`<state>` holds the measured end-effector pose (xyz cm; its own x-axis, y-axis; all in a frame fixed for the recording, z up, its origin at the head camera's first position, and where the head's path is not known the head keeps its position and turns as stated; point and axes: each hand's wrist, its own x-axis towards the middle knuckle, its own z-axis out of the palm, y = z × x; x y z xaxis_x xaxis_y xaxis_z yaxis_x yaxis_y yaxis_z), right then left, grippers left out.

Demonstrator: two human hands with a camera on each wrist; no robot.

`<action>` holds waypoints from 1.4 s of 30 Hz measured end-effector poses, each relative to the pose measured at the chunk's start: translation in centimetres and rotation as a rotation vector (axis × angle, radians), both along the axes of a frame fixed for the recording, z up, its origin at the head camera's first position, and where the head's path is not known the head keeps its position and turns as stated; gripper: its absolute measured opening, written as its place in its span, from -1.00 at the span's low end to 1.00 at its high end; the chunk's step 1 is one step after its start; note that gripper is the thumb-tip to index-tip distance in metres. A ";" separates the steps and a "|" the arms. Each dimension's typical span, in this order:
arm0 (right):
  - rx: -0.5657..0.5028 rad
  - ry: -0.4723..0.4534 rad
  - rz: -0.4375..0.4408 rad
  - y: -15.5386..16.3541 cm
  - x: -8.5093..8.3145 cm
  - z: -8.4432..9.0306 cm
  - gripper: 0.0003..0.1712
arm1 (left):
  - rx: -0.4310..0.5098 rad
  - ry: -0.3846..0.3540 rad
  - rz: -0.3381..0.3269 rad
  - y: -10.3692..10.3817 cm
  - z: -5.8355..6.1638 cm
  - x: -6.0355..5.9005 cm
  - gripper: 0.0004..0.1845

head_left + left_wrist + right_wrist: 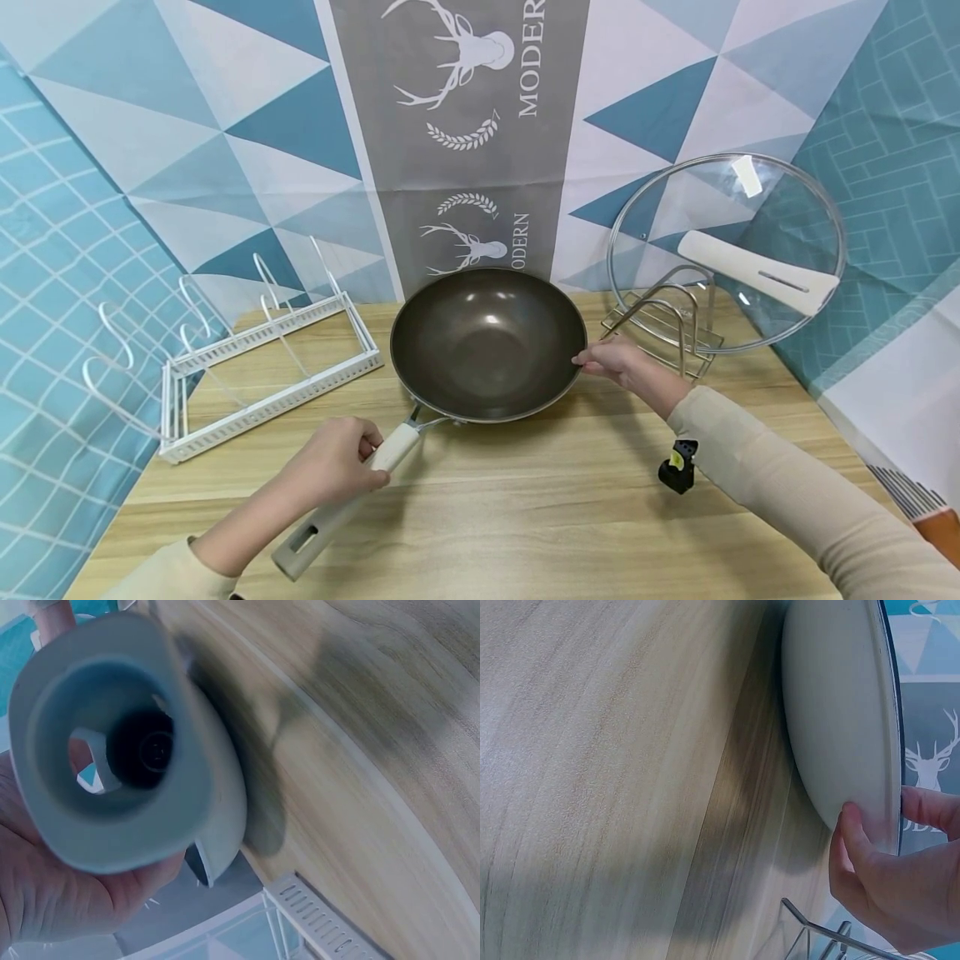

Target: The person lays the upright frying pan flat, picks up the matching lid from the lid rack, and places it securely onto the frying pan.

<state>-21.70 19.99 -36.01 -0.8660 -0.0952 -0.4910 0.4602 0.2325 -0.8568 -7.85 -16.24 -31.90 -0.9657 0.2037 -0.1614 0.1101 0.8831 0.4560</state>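
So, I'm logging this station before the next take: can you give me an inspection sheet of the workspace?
Surface: wooden table, light grain.
Job's things: dark wok on the table, its pale handle pointing toward the person.
Clutter: white rack on the left; glass lid propped on a metal rack on the right.
Hands: left hand grips the handle; right hand pinches the wok's rim.
Cables: nothing seen.
Surroundings: blue and white patterned backdrop with deer print.
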 end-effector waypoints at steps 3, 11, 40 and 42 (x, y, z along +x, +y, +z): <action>0.005 0.005 -0.005 0.0 -0.1 0.0 -0.30 | -0.001 -0.003 -0.009 -0.1 0.0 -0.1 -0.72; -0.027 -0.017 -0.018 0.1 -0.1 0.1 -0.26 | 0.001 -0.018 -0.024 -0.5 0.2 -0.5 -0.73; 0.019 -0.006 0.008 0.6 -0.3 0.1 -0.34 | -0.090 -0.045 -0.002 -1.1 0.9 -1.3 -0.70; 0.020 -0.006 0.010 0.7 -0.4 0.1 -0.31 | -0.097 -0.039 0.005 -1.2 0.9 -1.3 -0.70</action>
<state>-22.07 20.68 -35.95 -0.8621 -0.0937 -0.4979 0.4629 0.2540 -0.8492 -9.16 -17.42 -30.97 -0.9592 0.1802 -0.2178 0.0891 0.9239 0.3721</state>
